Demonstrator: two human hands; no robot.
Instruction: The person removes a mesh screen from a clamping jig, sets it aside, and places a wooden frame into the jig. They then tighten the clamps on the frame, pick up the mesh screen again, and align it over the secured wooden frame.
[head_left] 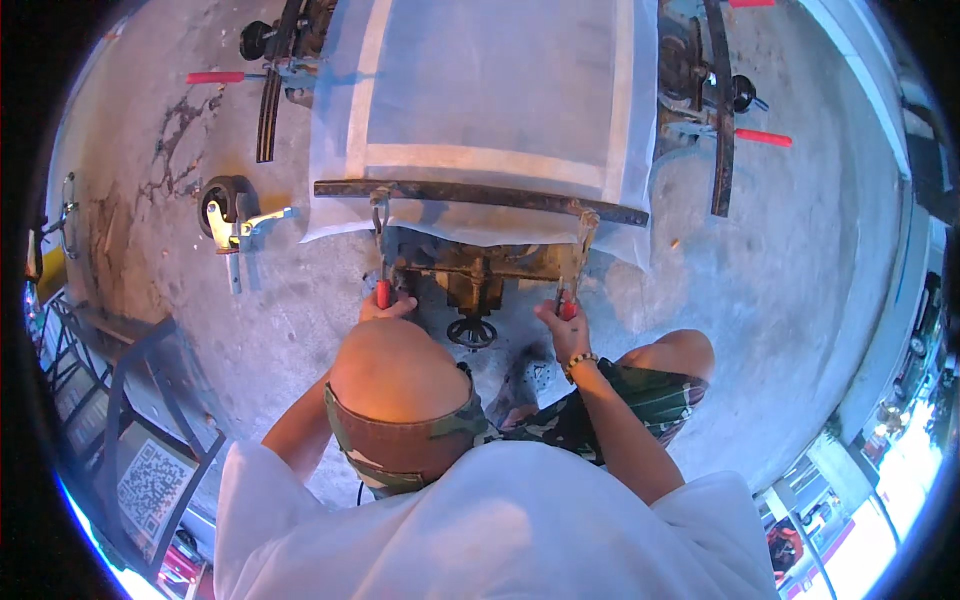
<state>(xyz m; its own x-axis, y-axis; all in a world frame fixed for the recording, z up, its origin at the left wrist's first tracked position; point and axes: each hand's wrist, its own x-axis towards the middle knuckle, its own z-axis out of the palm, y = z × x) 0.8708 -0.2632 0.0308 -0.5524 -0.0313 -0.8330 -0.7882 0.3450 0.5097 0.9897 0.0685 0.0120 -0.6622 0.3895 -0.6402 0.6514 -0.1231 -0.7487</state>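
Observation:
My left hand (386, 307), partly hidden behind my raised knee, is closed round the red grip of a metal clamp (380, 235). With my right hand (566, 330) I grip the red handle of a second clamp (584, 235). Both clamps reach up to a long dark metal bar (480, 195) lying across the near edge of a white translucent mesh sheet (490, 90). Between my hands, below the bar, is a rusty mechanism (474, 285) with a black handwheel (472, 332).
Dark bars with red-handled clamps flank the sheet, at its left (270, 110) and right (722, 120). A black caster wheel (228, 205) with a yellow bracket lies on the concrete floor (790, 290) at the left. A dark metal rack (130, 400) stands lower left.

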